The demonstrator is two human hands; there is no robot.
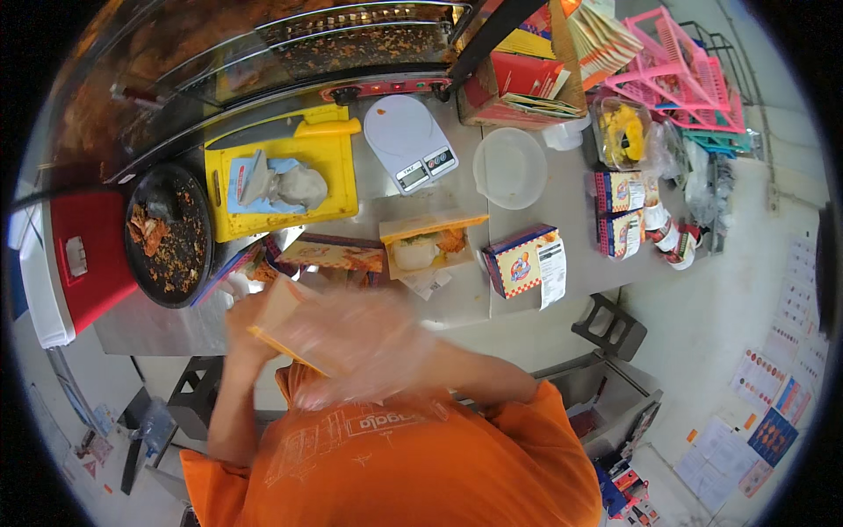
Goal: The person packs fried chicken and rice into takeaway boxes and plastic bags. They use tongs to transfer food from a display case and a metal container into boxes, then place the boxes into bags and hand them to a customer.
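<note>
My left hand (244,329) grips the side of a small paperboard food box (275,309) with yellow edges, close to my chest. Across that box lies my right hand (369,336), in a clear plastic glove; it is too blurred to show its fingers or anything in them. Just beyond, an open food box (379,227) on the steel counter holds white rice (415,253) and a piece of fried chicken (452,240). A partly covered food box (329,255) lies to its left. On the right sits a closed printed box (520,263) with a receipt (552,270) on it.
A large knife (263,134) with a yellow handle lies on a yellow cutting board (342,191). Nearby are a black pan (188,237) with crumbs and chicken, a white kitchen scale (402,132), and a round plastic container (510,168). A heated display cabinet (369,49) borders the back.
</note>
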